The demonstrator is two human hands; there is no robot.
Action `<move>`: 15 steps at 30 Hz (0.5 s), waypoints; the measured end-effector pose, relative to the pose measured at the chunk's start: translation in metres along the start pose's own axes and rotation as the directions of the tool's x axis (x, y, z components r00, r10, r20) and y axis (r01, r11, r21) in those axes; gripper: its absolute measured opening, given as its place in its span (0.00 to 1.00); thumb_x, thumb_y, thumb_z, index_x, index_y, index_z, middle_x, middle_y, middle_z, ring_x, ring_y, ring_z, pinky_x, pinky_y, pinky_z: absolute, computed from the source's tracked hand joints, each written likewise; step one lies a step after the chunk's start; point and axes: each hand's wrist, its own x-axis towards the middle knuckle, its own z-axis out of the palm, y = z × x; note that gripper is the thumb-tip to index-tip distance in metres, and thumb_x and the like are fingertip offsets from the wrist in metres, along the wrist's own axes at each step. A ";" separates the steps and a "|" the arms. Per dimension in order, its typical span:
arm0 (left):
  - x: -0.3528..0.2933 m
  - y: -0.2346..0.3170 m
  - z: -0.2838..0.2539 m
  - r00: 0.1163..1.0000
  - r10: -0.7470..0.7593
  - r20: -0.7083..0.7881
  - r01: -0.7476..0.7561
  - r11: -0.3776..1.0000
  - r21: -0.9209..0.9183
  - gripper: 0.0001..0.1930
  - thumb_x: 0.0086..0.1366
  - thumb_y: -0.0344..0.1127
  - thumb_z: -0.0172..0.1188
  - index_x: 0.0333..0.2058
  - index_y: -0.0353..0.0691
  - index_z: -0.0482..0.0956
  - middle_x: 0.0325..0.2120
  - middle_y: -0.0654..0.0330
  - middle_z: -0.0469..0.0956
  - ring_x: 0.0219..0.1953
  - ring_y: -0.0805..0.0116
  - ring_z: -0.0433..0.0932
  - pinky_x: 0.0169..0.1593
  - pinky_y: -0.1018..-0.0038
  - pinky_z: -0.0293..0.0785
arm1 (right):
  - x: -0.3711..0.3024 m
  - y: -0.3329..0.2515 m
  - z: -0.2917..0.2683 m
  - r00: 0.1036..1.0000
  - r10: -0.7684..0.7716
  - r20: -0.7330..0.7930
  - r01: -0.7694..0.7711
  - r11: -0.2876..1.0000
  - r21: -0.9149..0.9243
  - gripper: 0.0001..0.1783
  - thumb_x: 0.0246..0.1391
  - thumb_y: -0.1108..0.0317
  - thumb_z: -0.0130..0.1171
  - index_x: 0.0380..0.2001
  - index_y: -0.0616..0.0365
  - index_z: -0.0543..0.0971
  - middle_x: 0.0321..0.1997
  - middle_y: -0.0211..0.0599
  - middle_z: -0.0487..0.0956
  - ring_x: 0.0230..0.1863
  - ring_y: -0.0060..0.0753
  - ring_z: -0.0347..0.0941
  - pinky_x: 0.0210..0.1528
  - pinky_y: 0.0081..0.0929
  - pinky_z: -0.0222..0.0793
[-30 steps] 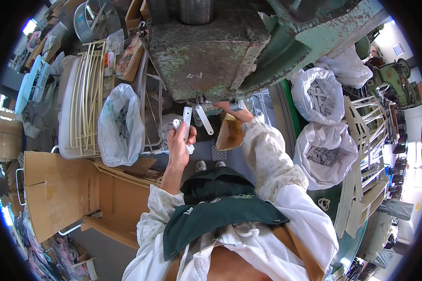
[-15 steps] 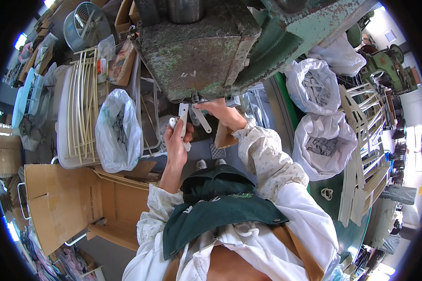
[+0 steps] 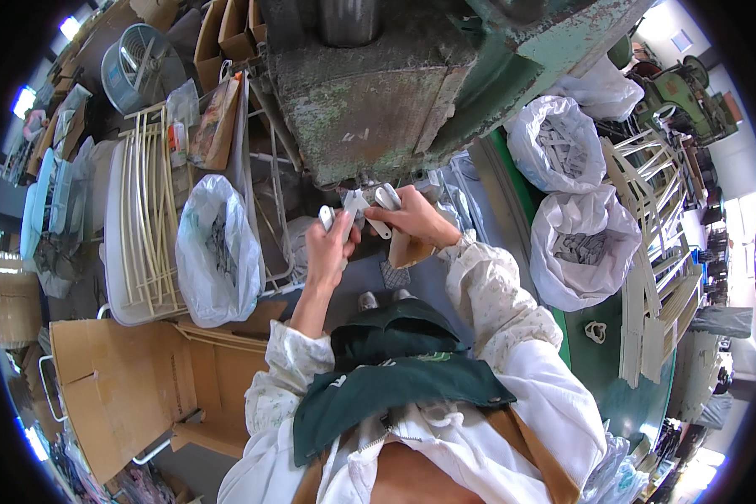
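Observation:
My left hand [image 3: 326,245] is closed around flat white strips [image 3: 326,216] with rounded ends, which poke up past its thumb. Just to the right, my right hand [image 3: 420,218] is closed on more white strips [image 3: 386,198], one of them slanting out below the fingers. Another pale strip [image 3: 354,204] lies between the two hands, and I cannot tell which one holds it. Both hands are just below and in front of the worn green press [image 3: 365,126], whose lower tooling is partly hidden behind the strips and fingers.
To the left, a plastic bag of metal pieces [image 3: 217,252] stands beside a tub [image 3: 119,294] with long thin rods. An opened cardboard box [image 3: 113,378] lies nearer. On the right, two white bags [image 3: 584,281] [image 3: 554,126] hold strips, beside stacked pale slats [image 3: 647,328] on a green table.
My right hand has drawn back from under the press and its fingers have curled round strips. The long strip upright in my left hand has tilted toward the right hand. The view has shifted slightly.

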 end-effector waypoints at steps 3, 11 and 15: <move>0.003 0.005 -0.010 1.000 -0.017 -0.006 0.018 0.997 0.072 0.12 0.63 0.37 0.58 0.29 0.32 0.78 0.14 0.61 0.73 0.11 0.81 0.63 0.14 0.84 0.52 | -0.005 0.007 0.004 0.998 -0.056 0.008 0.054 0.993 0.105 0.16 0.51 0.59 0.64 0.26 0.64 0.80 0.20 0.28 0.78 0.20 0.15 0.67 0.21 0.18 0.60; -0.006 0.013 -0.011 0.998 0.012 -0.058 -0.005 0.992 0.126 0.10 0.60 0.34 0.61 0.27 0.32 0.78 0.13 0.64 0.71 0.11 0.82 0.63 0.13 0.85 0.51 | -0.019 0.008 0.004 0.999 0.041 0.027 -0.044 0.994 0.100 0.11 0.53 0.64 0.62 0.27 0.62 0.78 0.20 0.30 0.78 0.17 0.13 0.66 0.18 0.16 0.56; -0.006 0.015 -0.015 0.999 0.012 -0.053 -0.005 0.993 0.117 0.10 0.60 0.34 0.61 0.27 0.31 0.78 0.13 0.63 0.71 0.11 0.81 0.64 0.13 0.85 0.51 | -0.023 -0.004 0.004 0.997 0.079 0.016 -0.080 0.997 0.017 0.10 0.53 0.65 0.62 0.26 0.62 0.79 0.20 0.31 0.78 0.18 0.15 0.67 0.21 0.16 0.59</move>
